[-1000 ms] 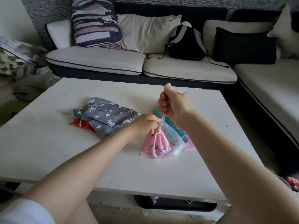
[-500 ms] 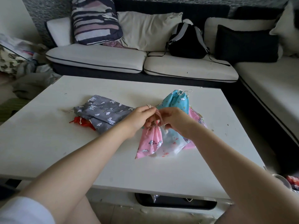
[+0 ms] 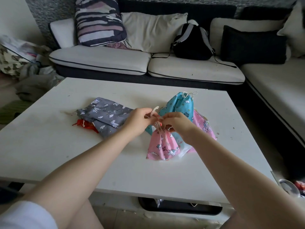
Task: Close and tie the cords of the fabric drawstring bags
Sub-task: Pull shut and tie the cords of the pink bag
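Both hands meet over the middle of the white bench [image 3: 49, 146], working the cream cord [image 3: 154, 111] of a pink unicorn-print drawstring bag [image 3: 162, 146] whose mouth is gathered tight under the fingers. The left hand [image 3: 140, 120] has its fingers curled and pinches a loop of the cord, which sticks up above the knuckles; the right hand [image 3: 177, 123] is likewise curled, pinching the cord strands just beside the left fingertips, so the two hands nearly touch above the bag's bunched neck. The pink bag fans out from that neck toward the near edge of the bench and lies on top of a pale, whitish bag [image 3: 184, 148], only a corner of which shows. Behind the hands lies a blue unicorn bag [image 3: 179, 104], its neck drawn shut on the far side with a knotted cream cord [image 3: 189, 94]. A second pink bag [image 3: 204, 128] peeks out on the right, partly under the blue one and the right wrist. Well apart to the left rests a grey bag with white unicorns and clouds [image 3: 105, 114], lying flat, its cord end trailing out to the left, and a red bag [image 3: 84, 126] is tucked partly beneath its near left corner. Beyond the bench stands a sofa with cream cushions [image 3: 102, 58], on which sit a striped pillow [image 3: 99, 20] and a black backpack [image 3: 192, 42]
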